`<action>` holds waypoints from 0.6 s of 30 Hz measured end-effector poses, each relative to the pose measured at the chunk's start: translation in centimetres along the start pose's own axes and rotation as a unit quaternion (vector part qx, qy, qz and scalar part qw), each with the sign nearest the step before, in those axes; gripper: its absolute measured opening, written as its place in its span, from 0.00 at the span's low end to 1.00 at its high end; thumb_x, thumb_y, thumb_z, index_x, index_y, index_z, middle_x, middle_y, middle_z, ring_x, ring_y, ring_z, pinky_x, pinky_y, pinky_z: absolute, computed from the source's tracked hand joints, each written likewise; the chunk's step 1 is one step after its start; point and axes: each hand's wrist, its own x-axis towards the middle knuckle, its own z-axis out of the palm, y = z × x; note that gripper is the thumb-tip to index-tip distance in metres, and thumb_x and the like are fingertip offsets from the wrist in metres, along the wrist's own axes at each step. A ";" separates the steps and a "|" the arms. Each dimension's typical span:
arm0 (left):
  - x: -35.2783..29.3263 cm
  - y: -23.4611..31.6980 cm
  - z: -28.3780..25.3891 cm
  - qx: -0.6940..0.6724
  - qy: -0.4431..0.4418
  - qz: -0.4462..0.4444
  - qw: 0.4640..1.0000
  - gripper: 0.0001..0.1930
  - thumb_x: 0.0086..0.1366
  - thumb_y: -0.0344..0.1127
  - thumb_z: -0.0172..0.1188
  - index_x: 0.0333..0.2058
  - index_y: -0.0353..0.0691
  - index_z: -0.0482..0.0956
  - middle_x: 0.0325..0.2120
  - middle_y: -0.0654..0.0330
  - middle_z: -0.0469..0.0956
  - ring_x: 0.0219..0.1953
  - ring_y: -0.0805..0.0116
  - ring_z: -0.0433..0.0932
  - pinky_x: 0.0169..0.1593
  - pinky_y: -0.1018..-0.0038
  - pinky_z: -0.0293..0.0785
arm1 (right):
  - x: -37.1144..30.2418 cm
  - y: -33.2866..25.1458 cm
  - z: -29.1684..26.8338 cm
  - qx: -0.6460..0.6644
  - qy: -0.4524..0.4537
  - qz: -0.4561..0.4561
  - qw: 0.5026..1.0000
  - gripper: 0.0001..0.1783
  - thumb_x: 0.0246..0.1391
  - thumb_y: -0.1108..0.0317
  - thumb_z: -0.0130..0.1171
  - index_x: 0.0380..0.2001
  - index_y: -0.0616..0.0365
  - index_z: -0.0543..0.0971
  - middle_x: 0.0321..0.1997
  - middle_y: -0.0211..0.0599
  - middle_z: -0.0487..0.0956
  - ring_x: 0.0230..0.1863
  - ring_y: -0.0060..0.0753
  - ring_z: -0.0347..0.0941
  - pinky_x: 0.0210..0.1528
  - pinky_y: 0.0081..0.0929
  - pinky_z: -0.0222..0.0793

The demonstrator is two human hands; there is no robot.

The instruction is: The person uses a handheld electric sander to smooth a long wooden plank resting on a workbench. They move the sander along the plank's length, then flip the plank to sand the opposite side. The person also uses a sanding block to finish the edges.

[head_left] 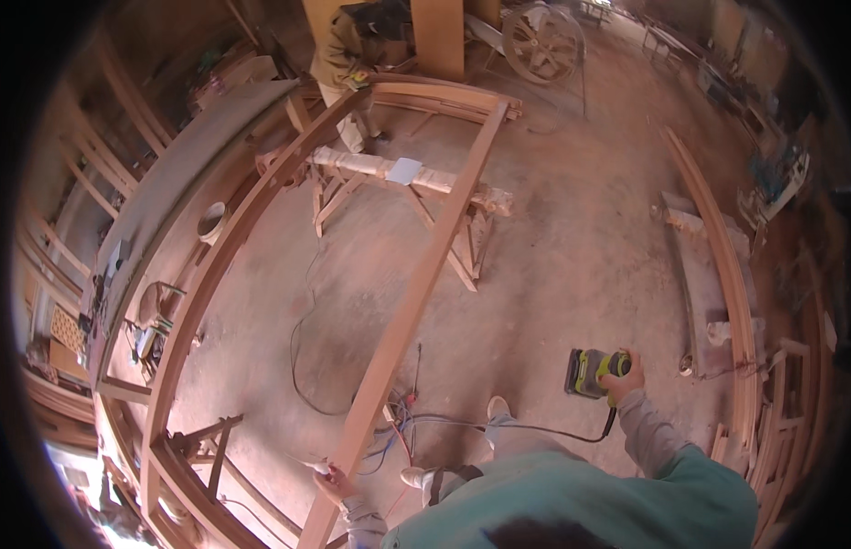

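My right hand (629,380) grips a green and black power sander (586,372), held out to the right, away from the wood. A dark cord (535,427) runs from the sander leftward past my feet. Low in the view, my left hand (332,484) is at the near end of a long wooden rail (423,274), part of a large wooden frame. Its fingers are bent beside the rail's left edge. A small whitish thing (317,464) shows at the fingertips, too blurred to name.
A trestle (361,163) under the frame carries a pale sheet (404,171). Another person (338,59) stands at the frame's far left corner. Tangled cables (402,423) lie by my feet. Long boards (718,238) rest on supports at right; a bucket (212,222) stands left.
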 end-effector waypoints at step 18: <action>-3.1 -1.1 33.8 0.234 -0.226 0.125 0.937 0.26 0.65 0.52 0.64 0.49 0.35 0.74 0.31 0.68 0.74 0.31 0.81 0.70 0.35 0.82 0.67 | 13.5 0.9 -8.4 0.322 0.099 0.143 0.930 0.37 0.41 0.79 0.61 0.58 0.52 0.64 0.43 0.37 0.74 0.36 0.31 0.76 0.30 0.27 0.78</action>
